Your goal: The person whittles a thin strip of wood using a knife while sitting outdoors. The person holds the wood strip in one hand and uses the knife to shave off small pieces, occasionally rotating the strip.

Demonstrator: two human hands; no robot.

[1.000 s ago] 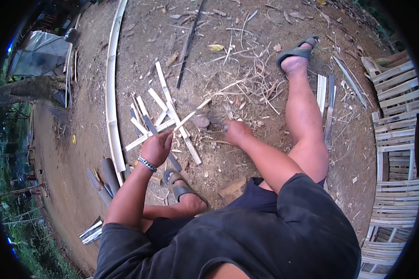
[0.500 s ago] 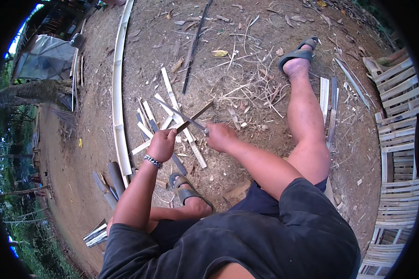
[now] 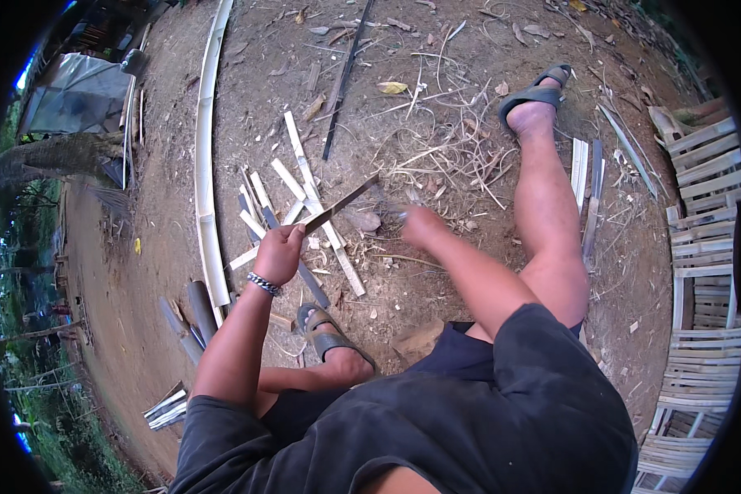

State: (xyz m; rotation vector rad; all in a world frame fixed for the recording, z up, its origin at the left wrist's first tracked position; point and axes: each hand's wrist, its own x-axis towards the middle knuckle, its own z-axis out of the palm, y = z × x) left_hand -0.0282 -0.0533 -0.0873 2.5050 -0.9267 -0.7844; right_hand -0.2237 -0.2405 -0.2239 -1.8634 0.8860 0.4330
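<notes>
My left hand (image 3: 278, 253), a linked metal bracelet at its wrist, grips one end of a dark bamboo strip (image 3: 342, 202). From the fist the strip points up and to the right, above the ground. To the right of it, my right hand (image 3: 424, 228) is closed around a knife (image 3: 401, 215). Motion smears its blade, so I cannot tell where the tip lies. Below my hands several pale split bamboo pieces (image 3: 343, 262) lie crossed on the dirt.
A long split bamboo length (image 3: 207, 156) runs along the left. Thin shavings (image 3: 445, 160) litter the ground ahead. My sandalled feet (image 3: 331, 339) frame the work spot. Bamboo slats (image 3: 704, 214) stand at the right edge, and dark bamboo tubes (image 3: 202, 309) lie at lower left.
My right hand has swung right, and the knife no longer crosses the strip. My left hand has shifted slightly left and down, still holding the strip.
</notes>
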